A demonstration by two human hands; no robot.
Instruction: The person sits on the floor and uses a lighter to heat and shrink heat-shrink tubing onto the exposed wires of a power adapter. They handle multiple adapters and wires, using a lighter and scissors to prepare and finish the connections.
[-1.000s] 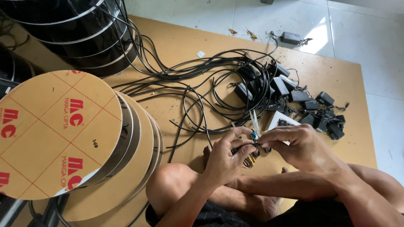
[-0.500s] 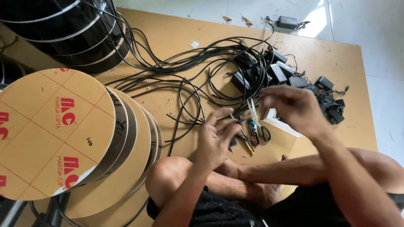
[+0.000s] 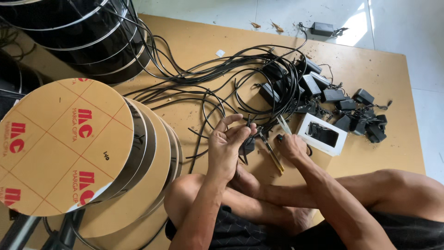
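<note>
Your left hand [image 3: 227, 146] pinched a black cable [image 3: 246, 124] upright for trimming; at three o'clock, your right hand [image 3: 292, 146] closed around a cutter [image 3: 270, 150].

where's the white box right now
In the head view the white box lies open on the brown board, just right of the right hand, with the black adapters beyond it.

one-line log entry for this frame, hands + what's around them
left hand: raised, pinching black cable | right hand: low on board, by yellow-handled tool | nearby: white box, adapters
</note>
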